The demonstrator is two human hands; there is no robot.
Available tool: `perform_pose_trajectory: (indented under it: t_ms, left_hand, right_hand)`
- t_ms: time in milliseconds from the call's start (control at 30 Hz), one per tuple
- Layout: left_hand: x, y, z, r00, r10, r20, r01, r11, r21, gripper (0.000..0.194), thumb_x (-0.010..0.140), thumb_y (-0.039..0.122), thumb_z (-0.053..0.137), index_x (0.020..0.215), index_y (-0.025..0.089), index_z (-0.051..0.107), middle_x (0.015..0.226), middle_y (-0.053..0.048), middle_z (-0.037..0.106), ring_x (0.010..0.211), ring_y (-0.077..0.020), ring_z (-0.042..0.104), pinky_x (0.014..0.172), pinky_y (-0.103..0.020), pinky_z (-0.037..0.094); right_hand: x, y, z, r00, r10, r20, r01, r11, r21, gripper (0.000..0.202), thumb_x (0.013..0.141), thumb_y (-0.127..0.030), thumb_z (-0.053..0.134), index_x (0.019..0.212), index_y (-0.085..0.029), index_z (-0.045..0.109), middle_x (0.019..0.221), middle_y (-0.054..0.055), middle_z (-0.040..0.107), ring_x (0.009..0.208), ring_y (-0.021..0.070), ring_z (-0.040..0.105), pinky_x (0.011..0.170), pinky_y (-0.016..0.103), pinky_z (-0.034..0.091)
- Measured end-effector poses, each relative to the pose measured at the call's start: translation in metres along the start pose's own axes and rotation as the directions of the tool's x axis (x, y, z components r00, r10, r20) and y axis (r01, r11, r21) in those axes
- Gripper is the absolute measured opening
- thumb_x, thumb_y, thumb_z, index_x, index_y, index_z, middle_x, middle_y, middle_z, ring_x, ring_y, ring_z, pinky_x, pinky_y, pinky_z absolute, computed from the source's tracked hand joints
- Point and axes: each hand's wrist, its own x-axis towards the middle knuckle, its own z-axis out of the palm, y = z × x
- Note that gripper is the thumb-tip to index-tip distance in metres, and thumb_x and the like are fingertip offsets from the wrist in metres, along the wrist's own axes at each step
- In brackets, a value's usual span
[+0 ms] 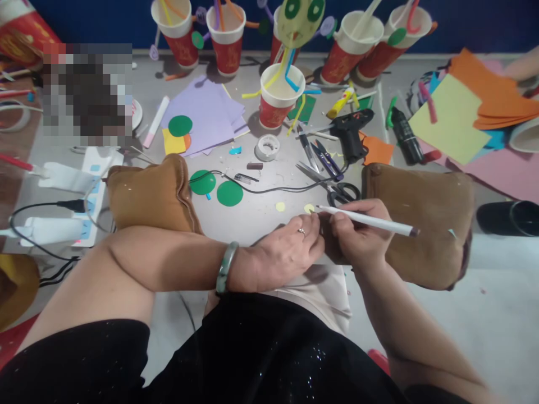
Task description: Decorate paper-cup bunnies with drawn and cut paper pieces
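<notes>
A white marker pen (374,220) is gripped in my right hand (364,233), its dark tip pointing left. Just left of that tip, a small pale yellow paper circle (309,208) shows at the fingertips of my left hand (290,247), whose fingers are curled together on it; the thumb is hidden. A second pale yellow circle (280,207) lies flat on the table a little to the left. Black-handled scissors (343,194) rest beyond my right hand. Two green paper circles (229,193) (202,182) lie farther left.
A red-and-white paper cup (281,104) holds straws and a paper face; several similar cups stand behind. A glue gun (351,134), its cord crossing the table, and a tape roll (268,147) lie ahead. Brown cushions (147,193) (421,224) flank my hands. A power strip (93,191) is left.
</notes>
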Motion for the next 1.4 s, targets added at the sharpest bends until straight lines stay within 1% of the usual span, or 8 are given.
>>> perform_pose_trajectory:
  t_ms: [67, 167, 367, 600, 767, 1000, 1233, 1400]
  left_hand:
    - [-0.002, 0.001, -0.001, 1.0, -0.01, -0.005, 0.01, 1.0, 0.016, 0.053, 0.112, 0.027, 0.053, 0.155, -0.001, 0.062, 0.161, -0.03, 0.062, 0.14, -0.0362, 0.067, 0.112, -0.043, 0.052]
    - [-0.001, 0.0, -0.001, 1.0, -0.008, 0.015, 0.007, 1.0, 0.025, 0.049, 0.113, 0.027, 0.05, 0.151, 0.0, 0.066, 0.16, -0.029, 0.064, 0.133, -0.0346, 0.069, 0.101, -0.041, 0.054]
    - [0.004, -0.001, 0.005, 0.999, -0.019, 0.03, 0.02, 0.999, -0.033, 0.053, 0.112, 0.037, 0.058, 0.15, 0.001, 0.066, 0.159, -0.031, 0.064, 0.131, -0.0366, 0.071, 0.101, -0.042, 0.052]
    - [0.006, 0.0, 0.009, 0.999, -0.023, -0.034, 0.022, 0.999, -0.024, 0.043, 0.114, 0.022, 0.046, 0.142, 0.004, 0.073, 0.15, -0.028, 0.072, 0.13, -0.0341, 0.072, 0.094, -0.04, 0.049]
    - [0.006, -0.001, 0.009, 0.996, -0.011, -0.087, 0.012, 1.0, 0.011, 0.043, 0.113, 0.016, 0.044, 0.141, 0.002, 0.074, 0.148, -0.028, 0.074, 0.125, -0.0325, 0.075, 0.086, -0.038, 0.047]
    - [0.007, -0.001, 0.006, 0.999, -0.009, -0.041, 0.009, 1.0, -0.014, 0.043, 0.113, 0.019, 0.049, 0.146, 0.003, 0.072, 0.15, -0.029, 0.072, 0.125, -0.0339, 0.074, 0.088, -0.039, 0.048]
    - [0.005, -0.002, 0.004, 0.998, 0.004, -0.06, 0.0, 0.999, 0.052, 0.045, 0.114, 0.017, 0.043, 0.143, 0.001, 0.074, 0.15, -0.028, 0.072, 0.122, -0.0318, 0.074, 0.088, -0.038, 0.045]
    - [0.005, -0.002, 0.0, 0.999, -0.008, -0.043, 0.011, 0.997, 0.08, 0.045, 0.114, 0.017, 0.043, 0.144, 0.003, 0.074, 0.151, -0.026, 0.073, 0.121, -0.0299, 0.075, 0.091, -0.038, 0.046]
  right_hand:
    - [-0.001, -0.004, -0.001, 0.997, -0.02, -0.077, 0.018, 0.999, -0.03, 0.017, 0.099, -0.044, 0.076, 0.101, -0.028, 0.069, 0.084, 0.006, 0.079, 0.069, 0.0274, 0.079, 0.058, 0.041, 0.064]
    - [0.0, -0.013, -0.002, 0.994, -0.074, -0.076, 0.066, 0.993, -0.101, 0.019, 0.098, -0.047, 0.075, 0.096, -0.028, 0.072, 0.083, 0.005, 0.079, 0.063, 0.0243, 0.075, 0.054, 0.039, 0.062]
    - [0.001, -0.02, -0.004, 0.995, -0.084, -0.049, 0.077, 0.988, -0.131, 0.019, 0.101, -0.048, 0.073, 0.098, -0.029, 0.074, 0.084, 0.005, 0.08, 0.062, 0.0239, 0.074, 0.053, 0.039, 0.06]
    - [-0.002, -0.022, -0.008, 0.999, -0.036, 0.014, 0.038, 0.977, -0.208, 0.025, 0.102, -0.054, 0.072, 0.099, -0.03, 0.078, 0.088, 0.007, 0.083, 0.071, 0.029, 0.08, 0.059, 0.043, 0.065]
    - [-0.003, -0.027, -0.007, 0.998, -0.056, 0.032, 0.061, 0.975, -0.215, 0.02, 0.104, -0.049, 0.071, 0.1, -0.03, 0.076, 0.089, 0.006, 0.084, 0.07, 0.0272, 0.08, 0.057, 0.041, 0.063]
    - [-0.003, -0.029, -0.006, 0.998, -0.056, 0.039, 0.063, 0.975, -0.215, 0.012, 0.103, -0.043, 0.074, 0.101, -0.032, 0.076, 0.09, 0.004, 0.084, 0.07, 0.0272, 0.08, 0.057, 0.042, 0.063]
    - [0.002, -0.03, -0.004, 0.994, -0.094, 0.049, 0.105, 0.954, -0.282, 0.023, 0.103, -0.048, 0.069, 0.094, -0.028, 0.074, 0.083, 0.004, 0.083, 0.066, 0.0235, 0.079, 0.055, 0.036, 0.062]
    - [0.003, -0.027, -0.005, 0.995, -0.088, 0.048, 0.098, 0.959, -0.265, 0.02, 0.101, -0.046, 0.072, 0.093, -0.028, 0.075, 0.082, 0.002, 0.082, 0.062, 0.0208, 0.076, 0.053, 0.033, 0.058]
